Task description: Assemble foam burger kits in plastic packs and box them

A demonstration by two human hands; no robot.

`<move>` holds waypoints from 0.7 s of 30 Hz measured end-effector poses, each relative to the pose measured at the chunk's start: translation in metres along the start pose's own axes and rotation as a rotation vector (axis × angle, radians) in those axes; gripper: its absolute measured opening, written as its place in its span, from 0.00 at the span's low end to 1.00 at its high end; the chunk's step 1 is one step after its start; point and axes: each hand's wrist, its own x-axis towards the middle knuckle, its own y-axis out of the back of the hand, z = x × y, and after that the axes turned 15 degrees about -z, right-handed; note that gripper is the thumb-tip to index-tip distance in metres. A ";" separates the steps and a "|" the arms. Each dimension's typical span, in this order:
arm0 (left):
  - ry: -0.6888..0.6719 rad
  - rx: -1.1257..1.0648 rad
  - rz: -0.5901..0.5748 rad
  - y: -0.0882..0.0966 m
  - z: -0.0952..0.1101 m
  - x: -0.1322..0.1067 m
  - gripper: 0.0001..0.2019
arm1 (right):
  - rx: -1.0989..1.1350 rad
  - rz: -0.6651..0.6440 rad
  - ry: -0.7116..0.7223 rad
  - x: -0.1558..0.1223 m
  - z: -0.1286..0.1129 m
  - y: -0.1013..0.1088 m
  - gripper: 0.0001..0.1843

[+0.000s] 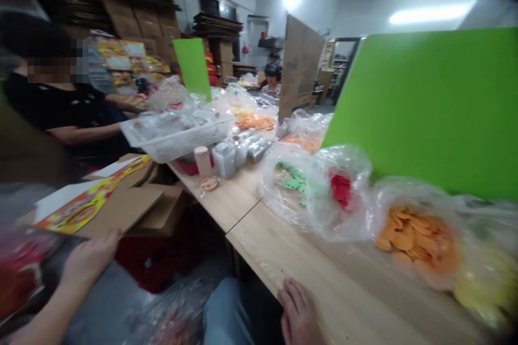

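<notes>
Head view, left grip [95, 255]: curled, blurred, at the near edge of the cardboard [127, 209]; cannot tell whether it grasps.
Right grip [297, 304]: loosely bent, holding nothing, touching the table [275, 242].
Cardboard: just beyond the left grip.

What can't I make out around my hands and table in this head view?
Head view:
Left hand: motion blur hides whether its fingers grip the cardboard.
Right hand: cut off at the wrist by the bottom edge.
Yellow pieces: blurred, cut off by the right edge.
White bin: blur obscures its contents.
</notes>
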 end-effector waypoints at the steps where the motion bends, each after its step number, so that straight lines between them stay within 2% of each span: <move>1: 0.046 0.018 0.000 -0.001 0.002 -0.002 0.21 | -0.033 -0.015 0.032 -0.002 0.002 -0.002 0.24; 6: 0.210 0.028 -0.037 -0.019 0.009 -0.007 0.21 | -0.107 0.026 0.159 -0.007 0.017 -0.016 0.21; 9: 0.402 0.010 0.006 -0.025 0.012 -0.001 0.28 | -0.142 0.078 0.231 -0.008 0.026 -0.024 0.19; 11: 0.471 -0.004 0.013 -0.026 0.014 0.006 0.32 | -0.176 0.110 0.256 -0.008 0.029 -0.027 0.19; 17: 0.318 -0.026 -0.105 -0.018 0.010 0.025 0.18 | -0.180 0.106 0.233 -0.010 0.030 -0.032 0.19; 19: 0.315 -0.013 -0.117 -0.014 0.006 0.027 0.18 | -0.179 0.080 0.224 -0.011 0.030 -0.032 0.20; 21: 0.338 0.008 -0.103 -0.012 0.003 0.025 0.22 | -0.174 0.059 0.224 -0.012 0.030 -0.031 0.20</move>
